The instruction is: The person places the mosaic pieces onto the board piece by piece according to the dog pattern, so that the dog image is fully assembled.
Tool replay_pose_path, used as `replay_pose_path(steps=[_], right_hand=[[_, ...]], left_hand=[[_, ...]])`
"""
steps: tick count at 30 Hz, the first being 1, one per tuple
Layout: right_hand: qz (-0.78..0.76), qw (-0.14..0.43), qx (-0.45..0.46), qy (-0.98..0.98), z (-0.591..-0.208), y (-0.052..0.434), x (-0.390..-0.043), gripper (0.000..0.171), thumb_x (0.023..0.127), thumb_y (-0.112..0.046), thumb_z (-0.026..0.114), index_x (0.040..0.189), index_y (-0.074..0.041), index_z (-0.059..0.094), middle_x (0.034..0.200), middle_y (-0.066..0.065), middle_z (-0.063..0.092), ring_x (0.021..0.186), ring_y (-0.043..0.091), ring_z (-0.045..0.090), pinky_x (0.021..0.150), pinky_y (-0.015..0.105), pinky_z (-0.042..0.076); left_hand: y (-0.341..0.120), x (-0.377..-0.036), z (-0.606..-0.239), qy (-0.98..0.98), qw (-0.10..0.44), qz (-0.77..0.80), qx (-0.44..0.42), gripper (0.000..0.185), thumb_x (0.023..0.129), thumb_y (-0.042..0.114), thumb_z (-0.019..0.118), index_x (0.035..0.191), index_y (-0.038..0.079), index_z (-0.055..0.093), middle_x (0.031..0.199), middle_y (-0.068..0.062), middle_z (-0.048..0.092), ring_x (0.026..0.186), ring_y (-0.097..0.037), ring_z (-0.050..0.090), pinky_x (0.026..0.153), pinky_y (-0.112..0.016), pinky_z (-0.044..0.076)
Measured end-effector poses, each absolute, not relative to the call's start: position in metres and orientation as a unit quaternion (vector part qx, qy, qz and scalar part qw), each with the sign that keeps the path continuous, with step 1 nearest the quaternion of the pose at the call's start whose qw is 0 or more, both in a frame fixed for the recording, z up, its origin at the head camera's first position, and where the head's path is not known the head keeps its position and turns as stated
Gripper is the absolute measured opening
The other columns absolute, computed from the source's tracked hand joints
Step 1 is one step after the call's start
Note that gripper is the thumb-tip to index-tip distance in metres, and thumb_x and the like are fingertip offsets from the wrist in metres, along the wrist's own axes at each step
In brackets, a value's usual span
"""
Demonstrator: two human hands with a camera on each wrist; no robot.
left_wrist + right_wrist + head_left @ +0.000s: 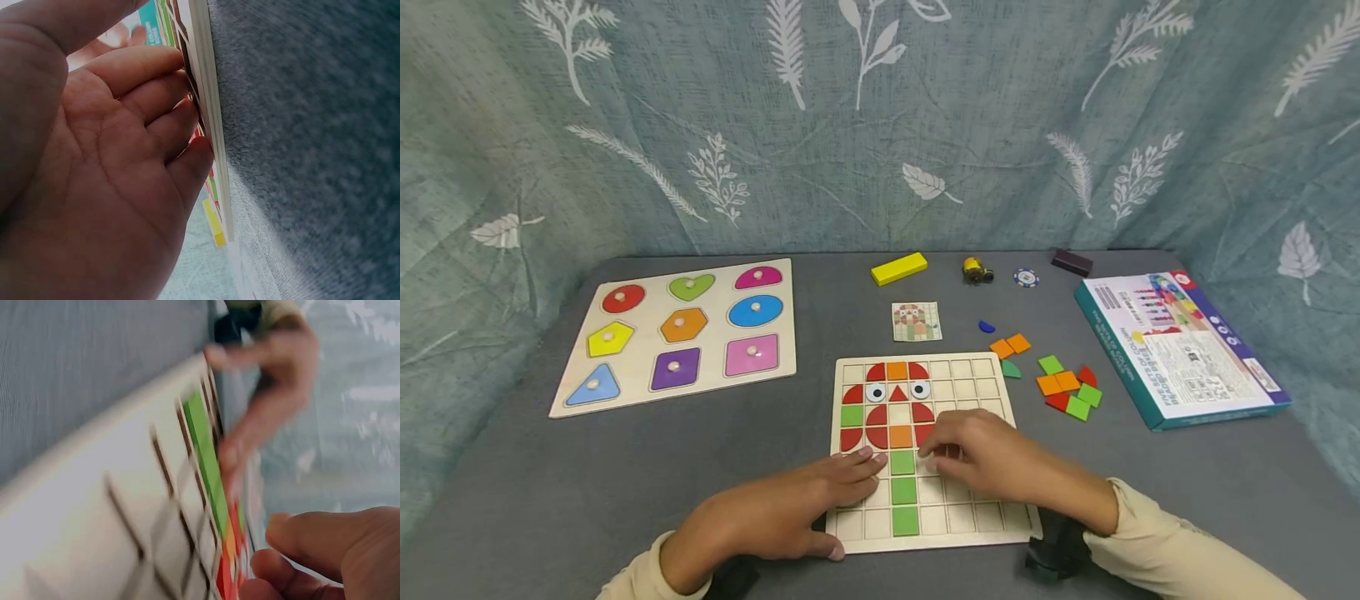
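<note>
A wooden grid board (958,518) lies on the grey table, near the front edge. It holds a figure of red, orange and green tiles with two eye tiles, and a green column (904,492) runs down its middle. My left hand (857,465) rests flat on the board's lower left with straight fingers; the left wrist view shows those fingers (156,125) against the board edge (209,94). My right hand (934,448) hovers over the board's centre, fingertips bunched on a red tile (922,432). The right wrist view is blurred, showing curled fingers (300,550) by the board (94,519).
Loose orange, green and red tiles (1063,387) lie right of the board, beside a printed box (1180,350). A pattern card (916,321), yellow block (898,268), small toy (976,269), chip (1026,277) and dark block (1071,262) sit behind. A knobbed shape puzzle (677,333) lies left.
</note>
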State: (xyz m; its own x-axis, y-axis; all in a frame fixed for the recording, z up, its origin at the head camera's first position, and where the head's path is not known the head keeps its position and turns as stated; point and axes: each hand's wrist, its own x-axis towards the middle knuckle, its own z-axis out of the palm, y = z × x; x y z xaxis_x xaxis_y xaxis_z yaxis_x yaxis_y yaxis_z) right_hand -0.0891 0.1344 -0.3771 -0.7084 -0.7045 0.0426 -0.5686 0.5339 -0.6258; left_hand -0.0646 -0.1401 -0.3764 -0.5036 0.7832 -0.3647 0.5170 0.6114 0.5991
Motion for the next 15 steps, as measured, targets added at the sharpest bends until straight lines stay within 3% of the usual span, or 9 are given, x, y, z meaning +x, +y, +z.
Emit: replay_pose_path(steps=[4, 9, 15], right_hand=[[-0.322, 0.063, -0.331, 0.885, -0.374, 0.158, -0.108, 0.011, 0.089, -0.006, 0.07, 0.098, -0.007, 0.075, 0.084, -0.008, 0.063, 0.07, 0.007, 0.051, 0.063, 0.025, 0.045], [-0.307, 0.056, -0.28, 0.908, -0.368, 0.189, -0.129, 0.016, 0.091, -0.005, 0.066, 0.105, -0.003, 0.073, 0.085, -0.005, 0.063, 0.07, 0.009, 0.052, 0.06, 0.027, 0.045], [-0.311, 0.042, -0.251, 0.916, -0.373, 0.213, -0.145, 0.019, 0.09, -0.003, 0.067, 0.108, 0.002, 0.071, 0.099, 0.008, 0.067, 0.079, 0.016, 0.059, 0.065, 0.033, 0.049]], left_hand=[[-0.14, -0.066, -0.376, 0.842, 0.316, 0.21, 0.383, 0.071, 0.085, 0.025, 0.076, 0.148, 0.015, 0.043, 0.158, 0.008, 0.025, 0.146, -0.016, 0.016, 0.112, -0.042, 0.028], [-0.141, -0.065, -0.377, 0.84, 0.309, 0.213, 0.392, 0.072, 0.085, 0.025, 0.077, 0.148, 0.014, 0.043, 0.158, 0.007, 0.026, 0.146, -0.017, 0.018, 0.111, -0.041, 0.03], [-0.142, -0.063, -0.379, 0.838, 0.302, 0.216, 0.399, 0.072, 0.085, 0.025, 0.077, 0.148, 0.015, 0.043, 0.158, 0.005, 0.026, 0.145, -0.02, 0.019, 0.109, -0.042, 0.032]])
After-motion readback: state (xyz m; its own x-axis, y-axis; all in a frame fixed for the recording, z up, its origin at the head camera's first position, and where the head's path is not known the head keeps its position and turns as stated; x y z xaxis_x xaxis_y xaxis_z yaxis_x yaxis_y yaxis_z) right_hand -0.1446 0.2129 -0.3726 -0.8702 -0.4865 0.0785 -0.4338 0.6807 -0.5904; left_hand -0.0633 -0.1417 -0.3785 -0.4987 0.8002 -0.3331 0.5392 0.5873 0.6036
